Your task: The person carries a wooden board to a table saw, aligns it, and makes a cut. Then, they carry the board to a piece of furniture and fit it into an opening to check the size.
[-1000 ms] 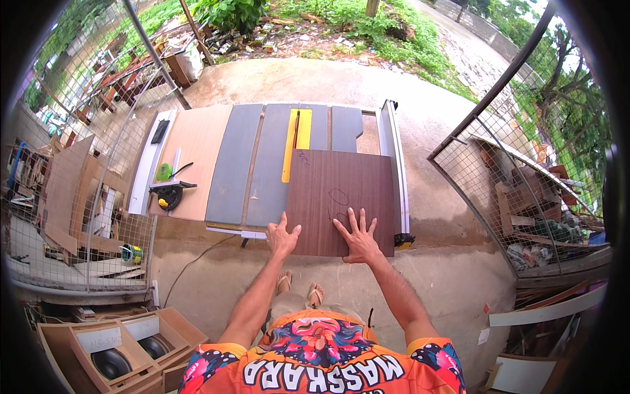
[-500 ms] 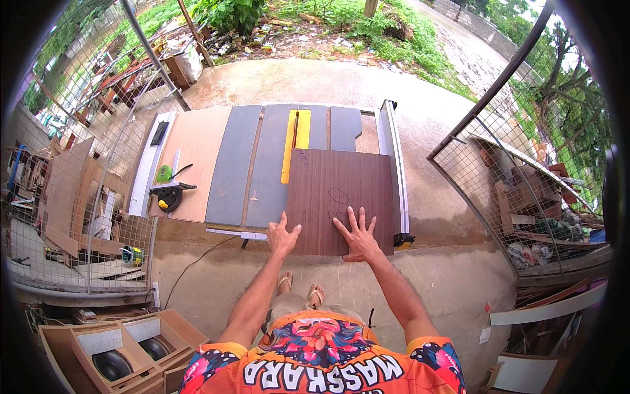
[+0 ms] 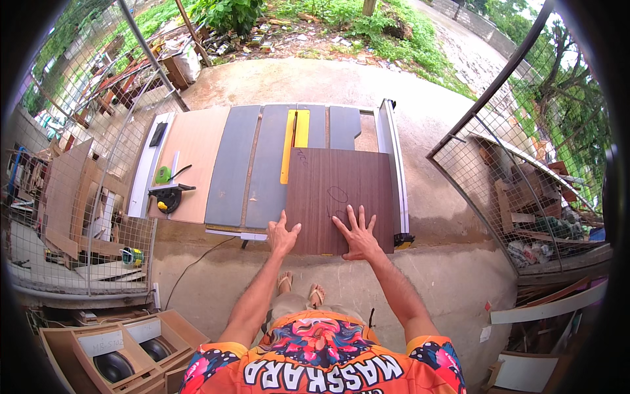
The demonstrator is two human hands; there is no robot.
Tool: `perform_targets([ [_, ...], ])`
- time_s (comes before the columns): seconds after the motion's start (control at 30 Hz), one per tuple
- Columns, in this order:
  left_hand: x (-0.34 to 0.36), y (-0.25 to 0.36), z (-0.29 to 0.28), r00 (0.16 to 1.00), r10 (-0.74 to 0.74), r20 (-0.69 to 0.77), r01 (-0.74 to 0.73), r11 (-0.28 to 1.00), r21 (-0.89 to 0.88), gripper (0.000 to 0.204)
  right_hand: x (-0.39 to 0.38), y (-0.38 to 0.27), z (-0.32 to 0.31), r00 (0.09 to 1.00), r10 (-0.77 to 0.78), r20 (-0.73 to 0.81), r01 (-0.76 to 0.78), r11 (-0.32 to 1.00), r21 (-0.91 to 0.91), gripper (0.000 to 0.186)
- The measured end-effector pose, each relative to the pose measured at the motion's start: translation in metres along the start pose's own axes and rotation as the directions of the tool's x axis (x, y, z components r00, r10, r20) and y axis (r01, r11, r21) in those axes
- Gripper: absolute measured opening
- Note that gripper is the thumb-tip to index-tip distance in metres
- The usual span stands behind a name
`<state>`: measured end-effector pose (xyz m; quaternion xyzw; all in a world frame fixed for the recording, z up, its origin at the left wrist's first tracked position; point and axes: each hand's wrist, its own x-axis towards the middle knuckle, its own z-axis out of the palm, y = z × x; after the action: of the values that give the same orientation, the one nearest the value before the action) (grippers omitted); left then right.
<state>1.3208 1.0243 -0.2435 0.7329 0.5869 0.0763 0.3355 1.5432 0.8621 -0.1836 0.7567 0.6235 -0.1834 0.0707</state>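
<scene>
A dark brown wood-grain board (image 3: 340,184) with pencil marks lies flat on the grey table saw (image 3: 233,164). Its right edge is by the long rail fence (image 3: 394,164); its far left corner overlaps the yellow blade insert (image 3: 301,128), where the thin blade shows in the slot. My left hand (image 3: 283,236) rests at the board's near left edge, index finger pointing forward, thumb apart. With fingers spread, my right hand (image 3: 357,236) lies flat on the board's near part. Neither hand wraps around anything.
On the saw's wooden left extension (image 3: 190,144) lie a green tape measure (image 3: 163,175) and a black miter gauge (image 3: 170,199). Mesh gates (image 3: 118,190) stand on both sides, with wood scraps behind them. A cabinet with round black speakers (image 3: 134,348) sits at lower left. A cable (image 3: 197,261) crosses the floor.
The board and both hands have hardly moved; the board sits perhaps very slightly farther forward. A small yellow bit now shows at its near edge.
</scene>
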Motion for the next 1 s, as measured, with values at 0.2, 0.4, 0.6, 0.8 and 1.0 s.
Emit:
perform_targets([
  [0.2, 0.004, -0.001, 0.001, 1.000, 0.025, 0.001, -0.025, 1.000, -0.016, 0.089, 0.002, 0.002, -0.001, 1.000, 0.004, 0.010, -0.004, 1.000, -0.002, 0.139],
  [0.4, 0.007, -0.003, 0.002, 0.999, 0.032, -0.007, -0.032, 0.999, -0.028, 0.087, 0.005, 0.002, -0.001, 1.000, 0.001, 0.016, -0.001, 1.000, -0.001, 0.138],
  [0.6, 0.009, -0.003, 0.003, 0.999, 0.044, -0.023, -0.045, 0.999, -0.024, 0.087, 0.007, 0.004, -0.001, 1.000, 0.000, 0.013, 0.000, 1.000, 0.004, 0.139],
  [0.8, 0.011, 0.001, 0.002, 0.999, 0.036, -0.020, -0.037, 0.999, -0.035, 0.089, 0.010, 0.006, -0.001, 1.000, -0.001, 0.003, 0.001, 1.000, 0.008, 0.139],
  [1.0, 0.012, 0.003, 0.000, 0.999, 0.029, -0.018, -0.030, 0.999, -0.037, 0.088, 0.012, 0.005, -0.003, 1.000, 0.005, 0.016, -0.006, 1.000, 0.013, 0.139],
])
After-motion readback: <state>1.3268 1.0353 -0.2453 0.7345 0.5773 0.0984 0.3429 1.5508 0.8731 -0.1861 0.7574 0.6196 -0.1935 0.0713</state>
